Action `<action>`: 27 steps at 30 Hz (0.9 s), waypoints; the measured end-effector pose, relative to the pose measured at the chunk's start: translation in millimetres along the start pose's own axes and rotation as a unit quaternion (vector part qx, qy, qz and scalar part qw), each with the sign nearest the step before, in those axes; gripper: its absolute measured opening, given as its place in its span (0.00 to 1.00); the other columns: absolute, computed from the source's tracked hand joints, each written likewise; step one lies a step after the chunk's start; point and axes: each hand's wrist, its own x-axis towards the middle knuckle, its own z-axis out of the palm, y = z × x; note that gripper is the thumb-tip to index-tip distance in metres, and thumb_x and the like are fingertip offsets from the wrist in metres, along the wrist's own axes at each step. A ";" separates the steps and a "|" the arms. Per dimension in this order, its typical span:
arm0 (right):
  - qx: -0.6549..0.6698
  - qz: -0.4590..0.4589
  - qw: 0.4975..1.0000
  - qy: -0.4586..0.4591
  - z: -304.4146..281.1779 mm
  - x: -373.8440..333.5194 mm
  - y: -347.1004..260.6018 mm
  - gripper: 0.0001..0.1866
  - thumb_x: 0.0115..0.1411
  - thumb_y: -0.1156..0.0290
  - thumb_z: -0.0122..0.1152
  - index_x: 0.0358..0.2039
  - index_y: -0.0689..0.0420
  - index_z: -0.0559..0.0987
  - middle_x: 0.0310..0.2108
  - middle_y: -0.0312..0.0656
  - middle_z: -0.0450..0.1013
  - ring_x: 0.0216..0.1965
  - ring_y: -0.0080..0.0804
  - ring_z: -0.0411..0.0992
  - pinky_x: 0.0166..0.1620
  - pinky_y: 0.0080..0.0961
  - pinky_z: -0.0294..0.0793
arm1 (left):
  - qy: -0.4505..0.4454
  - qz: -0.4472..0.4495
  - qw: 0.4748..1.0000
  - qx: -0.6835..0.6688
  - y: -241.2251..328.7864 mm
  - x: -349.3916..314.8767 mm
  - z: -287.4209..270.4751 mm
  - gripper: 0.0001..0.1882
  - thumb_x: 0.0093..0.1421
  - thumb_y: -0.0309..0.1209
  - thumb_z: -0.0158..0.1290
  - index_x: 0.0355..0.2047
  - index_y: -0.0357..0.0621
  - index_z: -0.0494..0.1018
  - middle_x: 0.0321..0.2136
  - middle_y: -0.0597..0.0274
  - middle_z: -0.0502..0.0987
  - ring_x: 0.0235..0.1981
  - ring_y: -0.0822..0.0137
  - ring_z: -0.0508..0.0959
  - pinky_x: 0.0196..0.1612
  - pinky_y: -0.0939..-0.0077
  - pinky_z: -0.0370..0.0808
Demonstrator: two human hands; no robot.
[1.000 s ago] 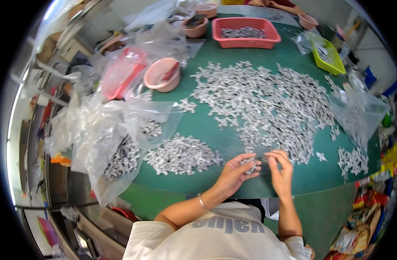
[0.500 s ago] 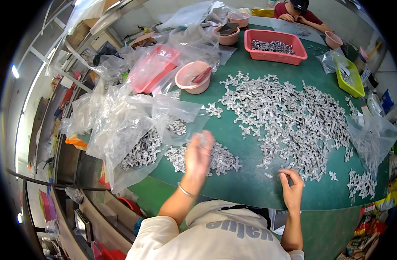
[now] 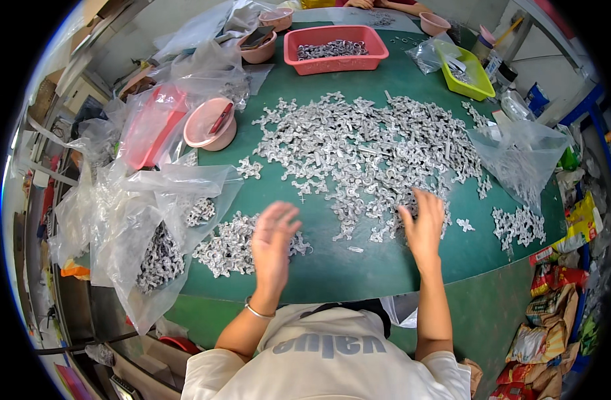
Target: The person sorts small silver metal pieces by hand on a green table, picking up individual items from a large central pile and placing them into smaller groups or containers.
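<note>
Metal parts lie in a large pile at frame centre and a small pile at lower left. Grey lettering, upside down, marks the white shirt; packets at lower right bear print. Left hand: blurred, fingers spread, over the small pile's right side; one second earlier, its palm held parts. Right hand: thumb and fingers apart, now at the large pile's lower edge, farther from the table's near edge.
</note>
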 end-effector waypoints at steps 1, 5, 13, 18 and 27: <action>-0.021 0.011 0.999 -0.043 5.4 1.8 0.1 0.12 0.47 0.71 0.63 0.33 0.61 0.76 0.37 0.45 0.68 0.41 0.42 0.64 0.44 0.34 0.61 | -0.042 -0.025 0.998 0.032 -2.7 -4.3 7.3 0.18 0.60 0.24 0.44 0.51 0.33 0.61 0.49 0.50 0.67 0.50 0.60 0.70 0.51 0.67 0.69; 0.079 0.038 0.995 -0.043 16.9 -2.0 12.3 0.08 0.47 0.77 0.62 0.30 0.62 0.77 0.37 0.46 0.69 0.38 0.43 0.67 0.42 0.33 0.65 | -0.158 -0.097 0.978 0.095 -13.1 -17.6 21.8 0.14 0.60 0.23 0.45 0.46 0.33 0.66 0.43 0.54 0.72 0.46 0.66 0.73 0.47 0.72 0.70; 0.523 0.231 0.819 0.040 12.1 -27.7 7.7 0.08 0.51 0.86 0.57 0.33 0.67 0.75 0.44 0.45 0.69 0.42 0.26 0.69 0.44 0.19 0.70 | -0.211 -0.141 0.964 0.082 -28.8 -19.7 30.3 0.14 0.59 0.20 0.47 0.47 0.33 0.66 0.41 0.56 0.73 0.45 0.69 0.73 0.48 0.76 0.69; 0.602 0.271 0.751 0.026 6.1 -31.5 -10.5 0.09 0.50 0.87 0.57 0.34 0.66 0.76 0.44 0.45 0.69 0.41 0.27 0.69 0.43 0.20 0.70 | -0.231 -0.138 0.959 0.090 -44.4 -12.8 49.6 0.18 0.57 0.18 0.49 0.48 0.34 0.65 0.42 0.57 0.72 0.44 0.70 0.72 0.48 0.78 0.69; 0.524 0.225 0.821 -0.016 -18.7 -28.4 -32.2 0.14 0.49 0.89 0.57 0.39 0.68 0.74 0.37 0.43 0.71 0.37 0.24 0.70 0.38 0.17 0.71 | -0.236 -0.123 0.960 0.083 -38.5 -12.6 63.7 0.20 0.55 0.16 0.50 0.49 0.33 0.64 0.43 0.58 0.70 0.44 0.71 0.72 0.46 0.80 0.70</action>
